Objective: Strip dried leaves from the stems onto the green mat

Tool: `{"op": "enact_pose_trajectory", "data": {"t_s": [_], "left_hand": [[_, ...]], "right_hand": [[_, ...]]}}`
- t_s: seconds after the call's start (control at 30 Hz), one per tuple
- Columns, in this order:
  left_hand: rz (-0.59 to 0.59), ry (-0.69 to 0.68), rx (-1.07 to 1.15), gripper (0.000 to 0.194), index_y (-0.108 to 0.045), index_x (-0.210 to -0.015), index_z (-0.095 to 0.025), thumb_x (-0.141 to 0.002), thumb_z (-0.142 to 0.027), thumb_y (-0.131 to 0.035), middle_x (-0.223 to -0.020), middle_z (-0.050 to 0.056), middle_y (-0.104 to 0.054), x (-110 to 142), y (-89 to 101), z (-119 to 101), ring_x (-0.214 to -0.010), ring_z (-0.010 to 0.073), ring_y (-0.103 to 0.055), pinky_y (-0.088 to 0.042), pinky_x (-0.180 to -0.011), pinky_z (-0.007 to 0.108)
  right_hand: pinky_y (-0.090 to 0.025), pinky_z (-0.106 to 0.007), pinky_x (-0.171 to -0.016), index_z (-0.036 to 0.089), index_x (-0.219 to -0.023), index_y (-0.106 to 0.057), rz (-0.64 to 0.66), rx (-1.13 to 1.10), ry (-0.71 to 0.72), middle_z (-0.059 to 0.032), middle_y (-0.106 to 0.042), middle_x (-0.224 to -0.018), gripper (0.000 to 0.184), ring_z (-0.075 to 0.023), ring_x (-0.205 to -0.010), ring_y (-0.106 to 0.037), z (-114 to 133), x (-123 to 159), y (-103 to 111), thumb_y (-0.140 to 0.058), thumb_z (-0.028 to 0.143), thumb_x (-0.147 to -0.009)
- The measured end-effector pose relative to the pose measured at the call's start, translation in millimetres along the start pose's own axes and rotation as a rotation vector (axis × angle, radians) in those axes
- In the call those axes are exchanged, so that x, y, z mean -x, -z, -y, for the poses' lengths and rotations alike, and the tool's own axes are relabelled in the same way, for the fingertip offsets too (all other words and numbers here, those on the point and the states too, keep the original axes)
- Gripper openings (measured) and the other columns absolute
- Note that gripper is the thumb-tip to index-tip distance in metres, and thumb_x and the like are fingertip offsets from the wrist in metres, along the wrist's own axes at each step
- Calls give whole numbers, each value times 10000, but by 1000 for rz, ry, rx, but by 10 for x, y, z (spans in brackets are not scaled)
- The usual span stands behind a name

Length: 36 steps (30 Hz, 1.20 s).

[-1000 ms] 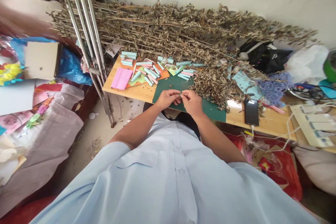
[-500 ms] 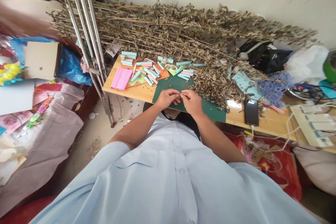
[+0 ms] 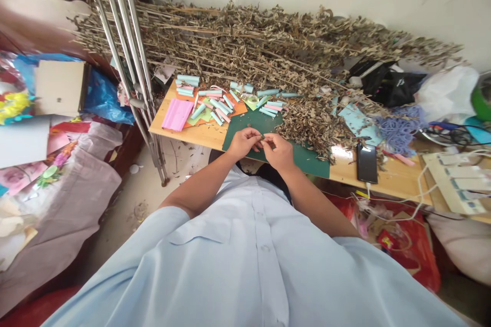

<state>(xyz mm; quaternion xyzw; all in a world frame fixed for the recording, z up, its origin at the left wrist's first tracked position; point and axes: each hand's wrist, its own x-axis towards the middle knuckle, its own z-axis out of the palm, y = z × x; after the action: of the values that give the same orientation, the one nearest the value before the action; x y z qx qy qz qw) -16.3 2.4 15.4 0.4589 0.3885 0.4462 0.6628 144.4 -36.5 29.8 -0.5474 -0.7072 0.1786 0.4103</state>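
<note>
Over the near edge of the dark green mat (image 3: 312,159), my left hand (image 3: 244,143) and my right hand (image 3: 279,150) meet fingertip to fingertip. Both are closed in a pinch. Whatever small thing lies between the fingertips is mostly hidden; only a tiny dark bit shows. A heap of crumbled dry leaves (image 3: 307,125) covers the mat's right part, just beyond my right hand. Left of the mat, several pale blue paper rolls (image 3: 199,111) and pink paper rolls (image 3: 222,114) lie on coloured sheets. A pink folded paper (image 3: 177,115) rests at the table's left end.
Long dried leafy stalks (image 3: 230,36) stretch along the wall behind. Metal crutches (image 3: 128,51) lean at the table's left. A black phone (image 3: 367,163) with a cable lies right of the mat, near blue yarn (image 3: 401,125) and a power strip (image 3: 456,181) on the wooden table (image 3: 406,184).
My right hand has turned slightly and shifted a little left, and its fingertips have moved against those of my left hand. Everything else stays in place.
</note>
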Motion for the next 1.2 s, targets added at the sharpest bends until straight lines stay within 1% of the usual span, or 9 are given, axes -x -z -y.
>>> {"op": "enact_pose_trajectory", "data": {"t_s": [0.2, 0.33, 0.57, 0.77, 0.87, 0.97, 1.03, 1.1, 1.2], "left_hand": [[-6, 0, -22, 302, -630, -883, -119, -805, -380, -762, -670, 17, -677, 10, -14, -19, -600, 139, -684, -570, -522, 233], [5, -11, -29, 297, -625, -878, -117, -801, -369, -762, -665, 13, -668, 11, -9, -14, -596, 142, -682, -569, -514, 238], [3, 21, -21, 264, -614, -909, -119, -823, -334, -740, -670, 29, -689, 0, -3, 22, -625, 154, -708, -563, -536, 230], [-7, 11, 8, 247, -605, -909, -119, -823, -312, -733, -678, 31, -683, 11, -13, 4, -637, 166, -716, -556, -531, 231], [-19, 6, 7, 235, -611, -904, -121, -818, -301, -736, -695, 27, -682, 17, -14, -5, -631, 156, -709, -552, -528, 227], [-26, -5, 7, 231, -621, -902, -122, -814, -300, -739, -732, 31, -690, 19, -8, -7, -632, 153, -706, -551, -524, 227], [-21, 2, 3, 236, -618, -904, -124, -814, -306, -739, -758, 37, -699, 19, -5, -7, -653, 155, -714, -552, -532, 224], [-22, 10, -4, 238, -618, -903, -125, -812, -308, -740, -764, 38, -703, 18, -6, -7, -669, 154, -717, -552, -537, 216], [-41, 4, -11, 240, -632, -897, -123, -802, -312, -746, -742, 30, -698, 13, -9, 0, -646, 145, -701, -549, -520, 212]], "right_hand": [[-574, -364, -844, 213, -1144, -638, 8, 141, 29, -69, -758, -978, 245, -221, -852, -722, 53, -11, -8, -572, 216, -908], [-566, -367, -847, 209, -1114, -646, 15, 144, 9, -75, -759, -961, 225, -227, -858, -719, 62, -23, -15, -558, 215, -907], [-586, -365, -806, 220, -1122, -631, -62, -164, -189, -58, -744, -927, 251, -201, -793, -714, 8, -20, -49, -597, 311, -891], [-585, -352, -758, 221, -1045, -644, -81, -372, -321, -56, -731, -900, 245, -199, -799, -704, 39, -22, -20, -659, 344, -834], [-570, -331, -728, 228, -1034, -652, 35, -432, -294, -29, -719, -865, 226, -179, -759, -688, 87, 22, 105, -662, 327, -831], [-536, -301, -653, 228, -970, -671, 368, -461, -212, -3, -706, -790, 167, -160, -672, -656, 107, 81, 234, -668, 322, -832], [-499, -284, -595, 226, -923, -685, 496, -392, -187, 8, -695, -729, 146, -151, -607, -623, 101, 110, 263, -688, 340, -830], [-491, -287, -598, 227, -893, -693, 449, -285, -173, 4, -703, -726, 146, -154, -604, -619, 90, 121, 235, -705, 357, -828], [-509, -306, -667, 227, -896, -688, 193, -148, -169, -23, -728, -820, 144, -169, -670, -643, 82, 112, 133, -688, 364, -851]]}}
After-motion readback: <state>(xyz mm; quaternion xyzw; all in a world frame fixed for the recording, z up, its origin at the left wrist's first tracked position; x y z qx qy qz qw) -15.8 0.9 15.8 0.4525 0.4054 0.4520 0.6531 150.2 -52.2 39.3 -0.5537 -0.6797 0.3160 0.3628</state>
